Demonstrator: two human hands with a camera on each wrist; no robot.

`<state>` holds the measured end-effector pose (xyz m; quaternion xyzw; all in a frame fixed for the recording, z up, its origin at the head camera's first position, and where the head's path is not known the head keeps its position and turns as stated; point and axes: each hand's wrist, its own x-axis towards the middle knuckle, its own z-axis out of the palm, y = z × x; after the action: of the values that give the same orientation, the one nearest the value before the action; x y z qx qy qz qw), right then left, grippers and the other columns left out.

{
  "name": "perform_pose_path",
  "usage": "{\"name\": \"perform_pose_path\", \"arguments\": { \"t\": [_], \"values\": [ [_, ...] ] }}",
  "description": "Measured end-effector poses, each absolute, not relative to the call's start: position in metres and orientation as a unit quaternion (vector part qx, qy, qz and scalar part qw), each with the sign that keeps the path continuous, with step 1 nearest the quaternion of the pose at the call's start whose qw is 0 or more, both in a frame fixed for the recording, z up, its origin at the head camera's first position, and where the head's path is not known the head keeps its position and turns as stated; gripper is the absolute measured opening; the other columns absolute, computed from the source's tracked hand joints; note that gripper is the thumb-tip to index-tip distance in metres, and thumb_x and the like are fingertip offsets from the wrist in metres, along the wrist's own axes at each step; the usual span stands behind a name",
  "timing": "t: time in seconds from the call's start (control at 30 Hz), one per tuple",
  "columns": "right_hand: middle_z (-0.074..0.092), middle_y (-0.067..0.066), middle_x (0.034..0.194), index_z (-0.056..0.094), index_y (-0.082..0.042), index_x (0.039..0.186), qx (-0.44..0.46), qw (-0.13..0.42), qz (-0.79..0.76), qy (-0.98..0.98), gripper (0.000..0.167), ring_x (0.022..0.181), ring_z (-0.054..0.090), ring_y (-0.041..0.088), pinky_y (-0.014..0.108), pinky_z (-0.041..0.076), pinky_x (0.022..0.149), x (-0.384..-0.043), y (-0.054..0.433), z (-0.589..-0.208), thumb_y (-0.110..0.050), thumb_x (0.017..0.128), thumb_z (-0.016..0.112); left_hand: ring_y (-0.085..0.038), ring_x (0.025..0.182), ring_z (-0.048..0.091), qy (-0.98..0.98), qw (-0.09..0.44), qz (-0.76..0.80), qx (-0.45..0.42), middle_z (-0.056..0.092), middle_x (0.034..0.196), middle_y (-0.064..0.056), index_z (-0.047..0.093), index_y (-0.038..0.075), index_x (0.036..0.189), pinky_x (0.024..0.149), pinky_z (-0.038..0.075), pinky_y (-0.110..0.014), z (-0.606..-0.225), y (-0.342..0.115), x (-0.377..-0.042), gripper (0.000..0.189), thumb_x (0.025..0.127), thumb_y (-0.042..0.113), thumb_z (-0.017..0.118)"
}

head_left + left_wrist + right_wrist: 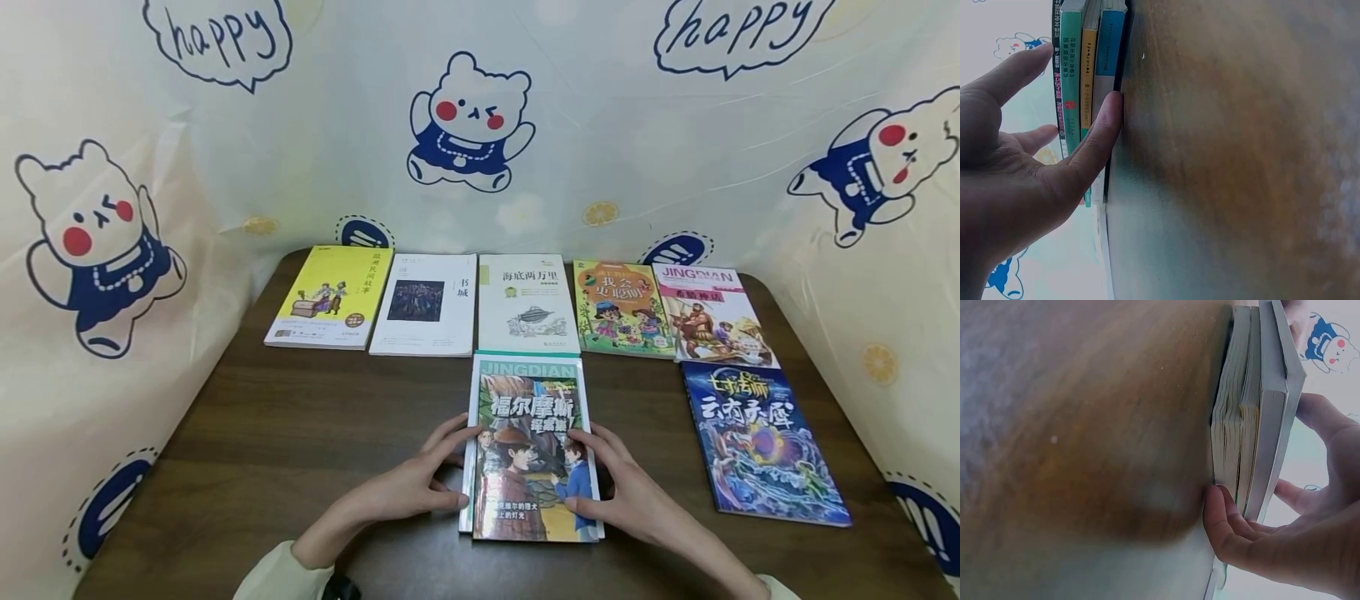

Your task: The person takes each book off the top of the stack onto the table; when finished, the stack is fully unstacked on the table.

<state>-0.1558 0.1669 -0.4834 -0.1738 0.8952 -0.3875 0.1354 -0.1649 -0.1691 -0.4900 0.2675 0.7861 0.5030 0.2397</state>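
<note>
A stack of several books stands before me, with a comic-style book titled JINGDIAN [525, 475] on top, a little off from the ones below. My left hand [416, 479] touches the stack's left side, thumb and fingers spread. The left wrist view shows the black, green [1071, 81], orange and blue spines there. On the right side, my right hand [630, 483] touches the stack, its thumb at the top book's cover edge. In the right wrist view, its fingertips [1213, 506] lie low along the page edges [1235, 425] near the table.
Along the back of the brown table [300, 433] lie a yellow book [333, 296], a white book [423, 325], a pale book [525, 283], an orange-green book [622, 308] and a pink-white book [712, 325]. A blue book [765, 446] lies at right. Patterned cloth [585, 125] surrounds the table.
</note>
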Motion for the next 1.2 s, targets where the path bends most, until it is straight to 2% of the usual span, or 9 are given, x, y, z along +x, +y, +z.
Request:
{"name": "perform_pose_path", "arguments": {
  "t": [0.13, 0.2, 0.3, 0.43, 0.8, 1.03, 1.2],
  "values": [
    [0.020, 0.023, 0.153, 0.036, -0.022, 0.148, -0.182, 0.124, -0.385, 0.896, 0.078, 0.127, 0.039, 0.050, 0.059, 0.046, 0.081, -0.155, 0.168, -0.484, -0.044, 0.083, 0.073, -0.034, 0.129, 0.038, 0.789, 0.239, 0.501, 0.263, -0.009, 0.159, -0.010, 0.016, 0.025, 0.155, 0.085, 0.050, -0.029, -0.490, -0.170, -0.165, 0.082, 0.091, 0.023, 0.068],
    [0.022, 0.022, 0.152, 0.036, -0.022, 0.148, -0.181, 0.121, -0.388, 0.896, 0.078, 0.124, 0.043, 0.047, 0.053, 0.048, 0.078, -0.155, 0.169, -0.483, -0.043, 0.083, 0.074, -0.034, 0.128, 0.039, 0.790, 0.238, 0.499, 0.264, -0.009, 0.159, -0.010, 0.016, 0.024, 0.155, 0.086, 0.049, -0.030, -0.490, -0.170, -0.165, 0.081, 0.091, 0.024, 0.067],
    [0.025, 0.022, 0.151, 0.037, -0.023, 0.148, -0.183, 0.121, -0.393, 0.893, 0.078, 0.111, 0.052, 0.035, 0.039, 0.050, 0.072, -0.154, 0.171, -0.483, -0.041, 0.082, 0.075, -0.034, 0.128, 0.040, 0.790, 0.240, 0.497, 0.266, -0.009, 0.159, -0.010, 0.017, 0.022, 0.155, 0.087, 0.049, -0.031, -0.491, -0.170, -0.165, 0.080, 0.092, 0.024, 0.067],
    [0.030, 0.020, 0.147, 0.037, -0.019, 0.148, -0.202, 0.124, -0.410, 0.881, 0.076, 0.094, 0.051, 0.019, 0.027, 0.048, 0.064, -0.154, 0.176, -0.483, -0.036, 0.084, 0.074, -0.033, 0.126, 0.043, 0.788, 0.243, 0.499, 0.267, -0.009, 0.159, -0.010, 0.017, 0.020, 0.154, 0.089, 0.049, -0.033, -0.491, -0.170, -0.165, 0.079, 0.092, 0.023, 0.066],
    [0.044, 0.015, 0.123, 0.033, -0.012, 0.150, -0.229, 0.147, -0.452, 0.850, 0.073, 0.084, 0.051, 0.014, 0.027, 0.049, 0.061, -0.152, 0.191, -0.479, -0.024, 0.088, 0.071, -0.031, 0.126, 0.045, 0.789, 0.250, 0.500, 0.256, -0.009, 0.160, -0.007, 0.019, 0.019, 0.154, 0.092, 0.047, -0.036, -0.488, -0.169, -0.165, 0.077, 0.093, 0.023, 0.065],
    [0.055, 0.004, 0.092, 0.032, -0.014, 0.150, -0.224, 0.169, -0.436, 0.855, 0.074, 0.078, 0.052, 0.013, 0.027, 0.047, 0.058, -0.153, 0.195, -0.479, -0.027, 0.088, 0.071, -0.029, 0.125, 0.046, 0.793, 0.246, 0.494, 0.258, -0.008, 0.160, -0.009, 0.019, 0.019, 0.154, 0.093, 0.046, -0.036, -0.488, -0.170, -0.165, 0.077, 0.093, 0.024, 0.065],
    [0.055, 0.008, 0.095, 0.034, -0.009, 0.149, -0.219, 0.176, -0.461, 0.842, 0.075, 0.073, 0.052, 0.011, 0.026, 0.046, 0.057, -0.154, 0.195, -0.478, -0.022, 0.086, 0.073, -0.030, 0.125, 0.047, 0.791, 0.245, 0.497, 0.261, -0.008, 0.159, -0.009, 0.019, 0.018, 0.154, 0.094, 0.046, -0.035, -0.488, -0.169, -0.164, 0.077, 0.093, 0.022, 0.065]
  ]
}}
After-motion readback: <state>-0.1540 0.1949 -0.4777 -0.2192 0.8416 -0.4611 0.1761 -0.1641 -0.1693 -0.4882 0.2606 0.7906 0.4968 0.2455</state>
